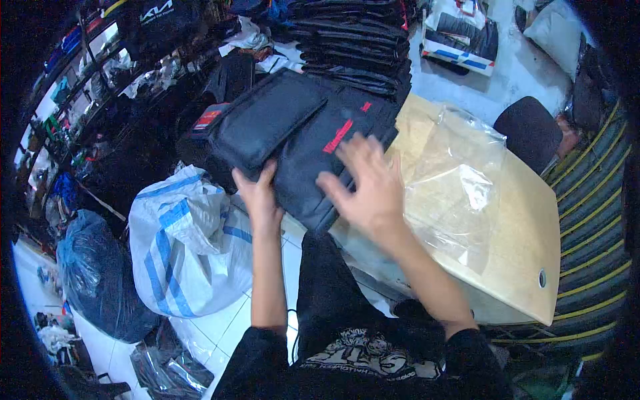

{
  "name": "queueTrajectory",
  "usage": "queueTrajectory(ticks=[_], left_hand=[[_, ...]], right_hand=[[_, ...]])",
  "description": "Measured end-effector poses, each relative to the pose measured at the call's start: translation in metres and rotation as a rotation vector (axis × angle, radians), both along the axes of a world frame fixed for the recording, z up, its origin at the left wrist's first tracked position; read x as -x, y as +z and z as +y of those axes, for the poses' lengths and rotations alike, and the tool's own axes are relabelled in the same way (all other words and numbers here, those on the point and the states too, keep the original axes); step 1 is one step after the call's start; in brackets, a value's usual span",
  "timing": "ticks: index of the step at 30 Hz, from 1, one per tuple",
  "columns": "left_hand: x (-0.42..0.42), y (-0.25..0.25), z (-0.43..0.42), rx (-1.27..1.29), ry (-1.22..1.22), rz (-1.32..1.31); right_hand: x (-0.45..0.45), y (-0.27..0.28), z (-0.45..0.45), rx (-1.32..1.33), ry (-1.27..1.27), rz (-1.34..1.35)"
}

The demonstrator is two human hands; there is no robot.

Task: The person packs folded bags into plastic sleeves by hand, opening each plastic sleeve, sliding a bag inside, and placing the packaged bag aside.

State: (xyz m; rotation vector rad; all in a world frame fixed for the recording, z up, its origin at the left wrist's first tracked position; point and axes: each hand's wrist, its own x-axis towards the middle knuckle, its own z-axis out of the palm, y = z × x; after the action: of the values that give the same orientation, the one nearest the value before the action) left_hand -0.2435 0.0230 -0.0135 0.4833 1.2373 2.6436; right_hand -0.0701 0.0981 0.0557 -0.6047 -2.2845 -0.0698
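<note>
A black fabric bag with red lettering point(307, 170) lies at the near left end of the wooden table, with a padded black flap or pouch point(270, 120) across its left part. My left hand point(260, 193) grips the near edge of the pouch, thumb and finger on either side of the fabric. Above the bag's right part, my right hand point(370, 187) has its fingers spread, slightly blurred, close to the red lettering. Whether its fingertips touch the fabric is hard to tell. A clear plastic sleeve point(460, 193) lies on the table to the right of that hand.
The pale wooden table point(527, 267) reaches to the right. Behind the bag rises a tall stack of black bags point(353, 47). White and blue sacking point(193, 247) and a dark plastic bag point(100, 273) stand on the left floor. A black stool or chair seat point(529, 133) is beyond the table.
</note>
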Motion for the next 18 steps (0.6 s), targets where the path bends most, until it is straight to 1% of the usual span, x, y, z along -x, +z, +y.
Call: queueTrajectory(ticks=[1, 2, 3, 5, 6, 7, 8, 9, 10, 11, 12, 13, 14, 15, 16, 17, 18], left_hand=[[-0.001, -0.001, -0.018, -0.014, 0.002, 0.011], [0.011, -0.012, -0.034, -0.028, -0.020, 0.077], [0.022, -0.024, -0.054, -0.035, -0.039, 0.143], [0.026, -0.024, -0.092, 0.064, -0.064, 0.033], [0.042, -0.048, -0.105, 0.010, -0.056, 0.088], [0.050, -0.047, -0.117, 0.036, -0.070, 0.111], [0.057, -0.048, -0.129, 0.060, -0.082, 0.130], [0.061, -0.048, -0.138, 0.080, -0.090, 0.150], [0.056, -0.036, -0.151, 0.089, -0.147, 0.146], [0.052, -0.029, -0.155, 0.129, -0.091, 0.177], [0.050, -0.021, -0.155, 0.172, -0.043, 0.213], [0.050, -0.017, -0.154, 0.217, -0.001, 0.246], [0.057, -0.026, -0.153, 0.205, -0.023, 0.280], [0.052, -0.020, -0.151, 0.219, -0.007, 0.299], [0.041, -0.009, -0.148, 0.233, 0.009, 0.320], [0.035, -0.002, -0.147, 0.247, 0.024, 0.341], [0.037, -0.005, -0.147, 0.327, 0.014, 0.337]], right_hand=[[0.002, 0.015, 0.023, 0.252, 0.065, 0.198], [0.011, 0.021, 0.052, 0.426, 0.185, 0.398], [0.019, 0.028, 0.070, 0.429, 0.162, 0.347], [0.035, 0.051, 0.074, 0.880, 0.464, 0.133], [0.046, 0.041, 0.074, 0.971, 0.602, 0.124], [0.055, 0.038, 0.068, 1.060, 0.742, 0.104], [0.057, 0.035, 0.063, 1.286, 0.962, 0.177], [0.055, 0.038, 0.053, 1.395, 0.977, 0.270], [0.051, 0.039, 0.046, 1.508, 0.986, 0.363], [0.048, 0.038, 0.040, 1.622, 0.987, 0.461], [0.053, 0.032, 0.034, 1.664, 1.039, 0.503], [0.051, 0.027, 0.030, 1.650, 1.045, 0.514], [0.047, 0.023, 0.025, 1.636, 1.046, 0.522], [0.044, 0.021, 0.021, 1.621, 1.046, 0.529], [0.044, 0.016, 0.023, 1.672, 1.100, 0.576], [0.041, 0.013, 0.024, 1.525, 1.029, 0.499], [0.037, 0.013, 0.020, 1.374, 0.959, 0.424]])
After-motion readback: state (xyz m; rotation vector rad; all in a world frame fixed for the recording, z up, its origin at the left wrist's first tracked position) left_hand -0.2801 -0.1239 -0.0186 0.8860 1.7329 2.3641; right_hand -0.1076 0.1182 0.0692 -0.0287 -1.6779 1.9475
